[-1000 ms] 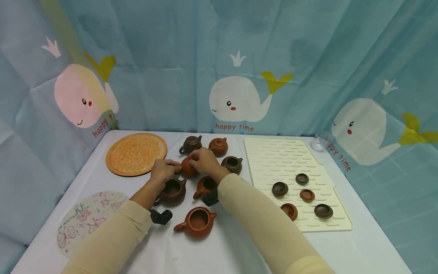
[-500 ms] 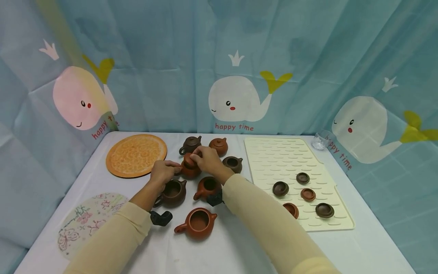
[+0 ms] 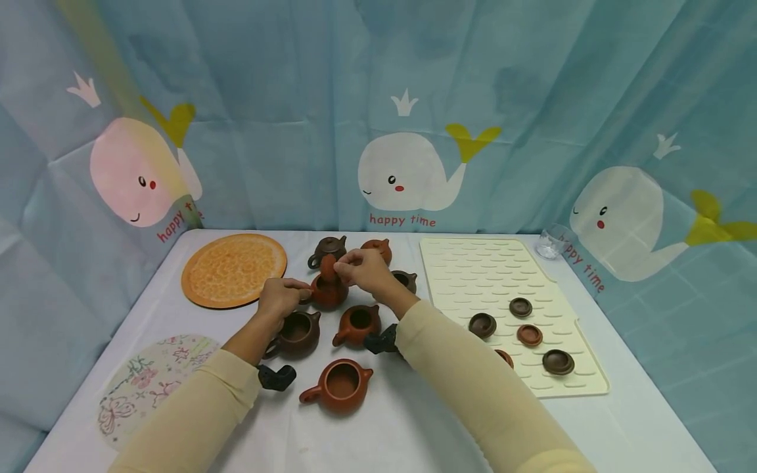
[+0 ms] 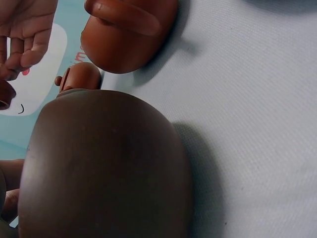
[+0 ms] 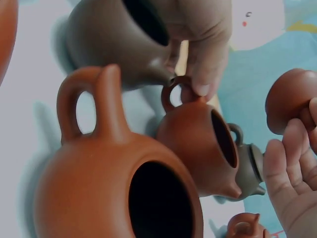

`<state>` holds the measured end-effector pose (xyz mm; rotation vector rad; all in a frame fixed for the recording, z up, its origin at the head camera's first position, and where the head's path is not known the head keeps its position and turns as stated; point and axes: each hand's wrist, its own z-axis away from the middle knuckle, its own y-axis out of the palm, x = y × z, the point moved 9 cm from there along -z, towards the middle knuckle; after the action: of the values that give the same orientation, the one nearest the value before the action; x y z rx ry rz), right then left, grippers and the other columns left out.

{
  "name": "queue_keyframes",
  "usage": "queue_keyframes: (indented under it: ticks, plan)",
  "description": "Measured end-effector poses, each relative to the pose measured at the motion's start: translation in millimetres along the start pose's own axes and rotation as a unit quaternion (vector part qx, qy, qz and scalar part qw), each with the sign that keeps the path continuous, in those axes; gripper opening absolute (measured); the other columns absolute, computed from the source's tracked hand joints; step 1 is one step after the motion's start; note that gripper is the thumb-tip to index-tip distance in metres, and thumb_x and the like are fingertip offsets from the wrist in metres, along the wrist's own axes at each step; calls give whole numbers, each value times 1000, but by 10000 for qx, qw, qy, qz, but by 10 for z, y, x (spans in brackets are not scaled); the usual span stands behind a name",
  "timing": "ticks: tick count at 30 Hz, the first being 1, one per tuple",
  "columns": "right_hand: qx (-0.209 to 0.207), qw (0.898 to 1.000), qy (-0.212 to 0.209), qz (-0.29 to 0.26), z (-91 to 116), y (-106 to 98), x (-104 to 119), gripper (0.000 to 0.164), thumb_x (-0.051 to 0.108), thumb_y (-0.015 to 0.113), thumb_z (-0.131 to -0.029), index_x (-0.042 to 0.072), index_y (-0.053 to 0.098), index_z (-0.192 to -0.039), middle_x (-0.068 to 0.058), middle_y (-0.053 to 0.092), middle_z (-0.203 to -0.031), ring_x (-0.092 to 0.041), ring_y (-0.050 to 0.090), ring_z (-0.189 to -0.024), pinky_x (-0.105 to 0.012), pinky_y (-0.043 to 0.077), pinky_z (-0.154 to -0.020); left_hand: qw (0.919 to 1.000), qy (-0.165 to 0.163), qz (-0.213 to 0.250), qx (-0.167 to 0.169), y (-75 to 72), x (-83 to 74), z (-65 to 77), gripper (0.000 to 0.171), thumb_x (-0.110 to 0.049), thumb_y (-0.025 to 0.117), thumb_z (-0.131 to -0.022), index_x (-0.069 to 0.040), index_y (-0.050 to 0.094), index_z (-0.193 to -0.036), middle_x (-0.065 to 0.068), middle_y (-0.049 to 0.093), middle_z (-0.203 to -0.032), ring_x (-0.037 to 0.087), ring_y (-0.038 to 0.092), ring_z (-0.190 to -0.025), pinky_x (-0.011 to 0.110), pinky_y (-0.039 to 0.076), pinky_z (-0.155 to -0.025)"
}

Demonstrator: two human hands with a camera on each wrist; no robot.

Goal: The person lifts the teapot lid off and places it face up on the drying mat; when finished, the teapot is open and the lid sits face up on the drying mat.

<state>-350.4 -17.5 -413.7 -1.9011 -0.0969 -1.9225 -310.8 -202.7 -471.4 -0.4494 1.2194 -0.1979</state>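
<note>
My left hand (image 3: 280,299) pinches the loop handle of a red-brown clay teapot (image 3: 328,294) in the middle of the table; the right wrist view shows the thumb on that handle. With my right hand (image 3: 363,268) I hold a red-brown teapot lid (image 3: 328,268) by its knob, tilted and apart from the teapot's opening, which is uncovered in the right wrist view. Nearer to me stand a lidless dark brown teapot (image 3: 299,333), which fills much of the left wrist view, a lidless orange-brown teapot (image 3: 359,326) and a larger lidless one (image 3: 343,387).
Behind stand two lidded teapots, one dark (image 3: 328,249), one orange (image 3: 378,248). A lidless dark teapot (image 3: 405,280) is partly behind my right hand. Several lids lie on the cream mat (image 3: 473,263). An orange round mat (image 3: 233,269), a floral mat (image 3: 154,374) and a clear cup (image 3: 551,244) are about.
My right hand has lifted the lid off the red-brown teapot and moved slightly up and right, with the lid now tilted on edge. My left hand has stayed at the handle.
</note>
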Motion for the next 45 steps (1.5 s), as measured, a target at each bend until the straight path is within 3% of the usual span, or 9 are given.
queue_keyframes:
  ticks: [5,8,12,18,22,27,31,39,45]
  plan:
    - [174,9876,359,-1517,40,-8,-53,10,6,64,-93,-2,62,-99,-14,63,-92,-26,63,-79,-38,54,-77,10000,-53,-17,15,-2,7,-10,17,-11,65,-91,-3,73,-104,15,60,-111,29,52,-101,43,41,-84]
    - [371,9747,481,-2150,56,2,-95,24,3,58,-95,0,58,-119,-14,60,-94,-26,62,-79,-38,53,-79,10000,-35,-11,9,-1,3,-6,17,-10,65,-91,-3,74,-103,15,60,-110,29,52,-100,43,41,-84]
    - [715,9585,598,-2696,91,31,-120,47,2,50,-98,13,46,-143,-14,56,-97,-25,60,-77,-37,52,-76,10000,-14,-16,-15,0,-1,7,16,-10,64,-91,-3,73,-103,15,61,-109,28,52,-99,43,42,-84]
    - [911,9366,775,-3295,137,49,-117,41,15,45,-100,10,47,-140,-12,53,-98,-24,57,-76,-35,52,-73,10000,-11,-78,-17,-1,10,9,17,-11,64,-91,-3,74,-104,14,62,-108,28,52,-99,43,42,-84]
    - [821,9414,603,-3215,168,5,-60,32,29,55,-99,10,52,-124,-9,55,-94,-22,57,-72,-33,52,-69,10000,-19,-51,-11,-3,9,11,17,-10,64,-91,-3,73,-104,15,62,-107,29,53,-100,45,41,-86]
    - [863,9444,322,-3155,216,-73,30,17,18,61,-96,10,52,-108,-9,60,-93,-21,57,-67,-33,52,-65,10000,-50,-22,-18,3,13,13,17,-10,65,-91,-4,74,-103,14,63,-107,29,53,-100,46,41,-86]
    - [944,9447,133,-3136,274,-167,123,21,11,60,-94,8,51,-113,-12,62,-96,-22,59,-73,-34,53,-70,10000,1,-26,-27,6,5,10,16,-10,65,-90,-3,74,-102,14,63,-107,28,53,-99,44,42,-85]
    - [1193,9476,-12,-2964,456,-375,292,52,7,60,-93,2,42,-142,-18,57,-115,-27,62,-91,-37,51,-83,10000,32,-17,-3,4,-20,15,16,-9,66,-90,-3,74,-102,14,62,-107,27,53,-99,42,41,-85]
    - [1155,9499,-133,-2902,578,-569,389,50,-1,58,-92,-2,42,-139,-20,52,-124,-30,60,-104,-41,47,-91,9999,-5,-120,9,-3,-12,14,16,-11,65,-91,-3,74,-102,14,63,-107,28,53,-99,43,41,-85]
